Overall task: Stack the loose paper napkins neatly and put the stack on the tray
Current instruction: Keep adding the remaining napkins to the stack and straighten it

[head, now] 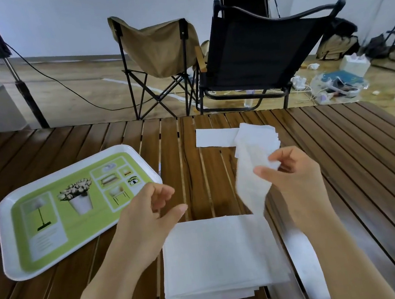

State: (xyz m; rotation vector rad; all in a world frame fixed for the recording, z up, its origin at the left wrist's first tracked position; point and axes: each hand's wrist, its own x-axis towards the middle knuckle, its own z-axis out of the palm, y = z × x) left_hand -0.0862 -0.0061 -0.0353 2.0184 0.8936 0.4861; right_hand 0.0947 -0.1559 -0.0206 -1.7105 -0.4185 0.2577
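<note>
White napkin [251, 182], right hand [292, 174]

Tray [8, 224] lies left of the napkin stack [221, 259]; loose napkins [215, 137] lie behind it.

Figure: Item counts on the slatted table [341, 145].

One tray [10, 239]; one stack of napkins [220, 256], sheet number not countable; one napkin [250, 180] pinched in the right hand's [292, 174] fingers; two loose napkin lots beyond the fingertips, a flat napkin [212, 136] and a small pile [259, 133]. Two hands, including the left hand [149, 213]; two folding chairs [161, 51].
</note>
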